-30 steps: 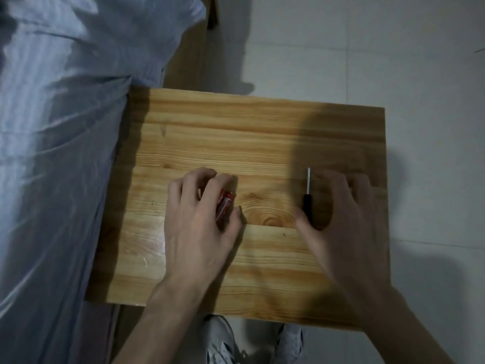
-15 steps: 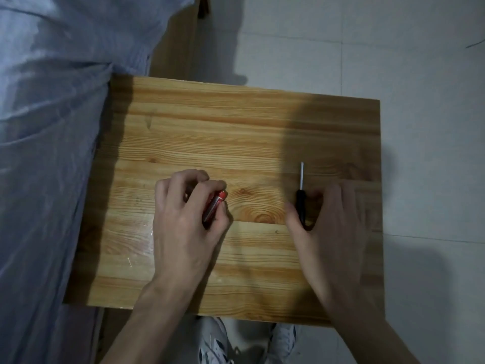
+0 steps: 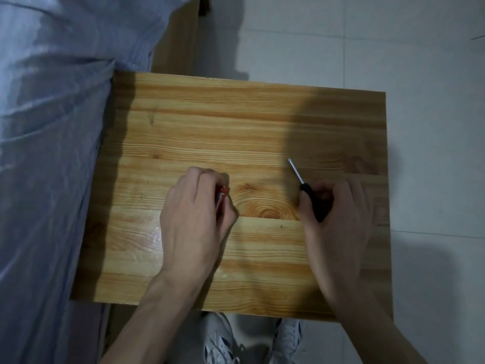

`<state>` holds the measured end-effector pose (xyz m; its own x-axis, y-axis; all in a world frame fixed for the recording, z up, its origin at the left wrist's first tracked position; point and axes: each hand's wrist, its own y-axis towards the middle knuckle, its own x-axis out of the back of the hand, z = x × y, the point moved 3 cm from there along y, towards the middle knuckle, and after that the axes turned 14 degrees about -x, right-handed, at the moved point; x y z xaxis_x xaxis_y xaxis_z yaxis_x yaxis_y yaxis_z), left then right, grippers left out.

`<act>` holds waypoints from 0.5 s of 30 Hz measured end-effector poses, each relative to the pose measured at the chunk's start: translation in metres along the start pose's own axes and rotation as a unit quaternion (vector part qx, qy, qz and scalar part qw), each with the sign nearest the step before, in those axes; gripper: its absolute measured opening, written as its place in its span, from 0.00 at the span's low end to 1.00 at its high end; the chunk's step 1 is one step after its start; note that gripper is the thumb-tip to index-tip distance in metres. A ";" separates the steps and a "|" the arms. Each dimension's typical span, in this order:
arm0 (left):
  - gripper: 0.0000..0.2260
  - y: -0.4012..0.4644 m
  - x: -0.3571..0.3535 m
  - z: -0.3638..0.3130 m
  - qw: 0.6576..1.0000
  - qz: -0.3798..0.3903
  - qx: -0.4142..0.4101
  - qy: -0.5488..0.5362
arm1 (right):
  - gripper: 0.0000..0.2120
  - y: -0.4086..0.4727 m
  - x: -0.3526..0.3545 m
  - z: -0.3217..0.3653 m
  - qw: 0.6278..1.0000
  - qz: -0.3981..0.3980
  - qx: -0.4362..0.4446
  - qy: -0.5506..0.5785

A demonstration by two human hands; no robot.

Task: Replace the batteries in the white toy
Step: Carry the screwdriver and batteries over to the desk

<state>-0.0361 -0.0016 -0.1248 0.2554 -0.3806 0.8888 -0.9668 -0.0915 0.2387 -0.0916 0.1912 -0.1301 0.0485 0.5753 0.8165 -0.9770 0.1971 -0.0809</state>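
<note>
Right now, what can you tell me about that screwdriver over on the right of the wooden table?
The screwdriver is small, with a thin, bright metal shaft and a black handle that looks like plastic. The right hand grips the handle, thumb on its near side and fingers curled over the far side, so much of the handle is hidden. The shaft is bare and points away from the person, slanting to the left. It lies low over the wooden table; whether the tip touches the wood cannot be told. The tip's type is too small to make out.

A pale pine bench (image 3: 236, 122) stands on a tiled floor (image 3: 433, 61), its left edge against a bed draped in blue cloth (image 3: 47, 127); two hands work near its middle.
</note>
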 end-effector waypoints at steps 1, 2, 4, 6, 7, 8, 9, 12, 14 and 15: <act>0.11 0.000 0.000 0.000 1.000 0.004 -0.002 0.008 | 0.07 0.000 0.000 0.000 1.000 0.000 0.003 0.000; 0.11 0.001 -0.001 0.000 1.000 0.007 -0.003 0.015 | 0.06 0.000 0.000 0.000 1.000 -0.001 0.005 0.000; 0.10 0.002 -0.001 -0.002 1.000 0.010 -0.005 0.023 | 0.06 0.001 -0.001 -0.001 1.000 -0.003 0.012 0.001; 0.08 0.003 0.000 -0.003 0.999 0.021 -0.002 0.030 | 0.06 0.000 -0.001 -0.002 1.000 -0.002 0.016 0.010; 0.07 0.004 0.000 -0.004 0.999 0.030 0.000 0.036 | 0.05 0.000 -0.001 -0.002 1.000 -0.001 0.017 0.014; 0.05 0.005 0.000 -0.006 0.998 0.038 -0.001 0.044 | 0.05 0.000 -0.001 -0.003 1.000 0.001 0.018 0.015; 0.05 0.004 0.001 -0.007 0.998 0.041 -0.003 0.051 | 0.05 0.000 -0.001 -0.003 1.000 0.004 0.018 0.015; 0.05 0.003 0.003 -0.009 0.997 0.027 -0.019 0.065 | 0.05 -0.001 0.001 -0.003 0.999 0.020 0.021 0.028; 0.06 0.002 0.002 -0.011 0.997 0.018 -0.033 0.066 | 0.06 -0.003 0.005 -0.002 0.998 0.032 0.026 0.041; 0.06 0.001 0.002 -0.011 0.997 0.010 -0.040 0.067 | 0.06 -0.003 0.006 -0.001 0.998 0.038 0.026 0.048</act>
<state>-0.0363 0.0072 -0.1183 0.2403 -0.2546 0.9367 -0.9693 -0.0102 0.2459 -0.0882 0.1946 -0.1250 -0.0090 0.6601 0.7511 -0.9880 0.1100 -0.1085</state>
